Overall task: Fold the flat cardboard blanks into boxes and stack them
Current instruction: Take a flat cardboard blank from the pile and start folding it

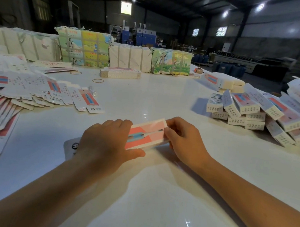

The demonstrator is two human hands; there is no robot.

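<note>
Both hands hold one pink-and-white cardboard blank [146, 134] low over the white table [155, 197]: the left hand [105, 142] lies over its near-left end with the thumb curled under the edge, and the right hand [183, 137] pinches the far-right end between curled fingers. Flat blanks [27, 89] are fanned out on the table to the left. Folded boxes [256, 113] lie heaped to the right. Wrapped bundles [84, 48] line the far edge, behind a small banded stack [120, 72] and loose rubber bands [98, 80].
</note>
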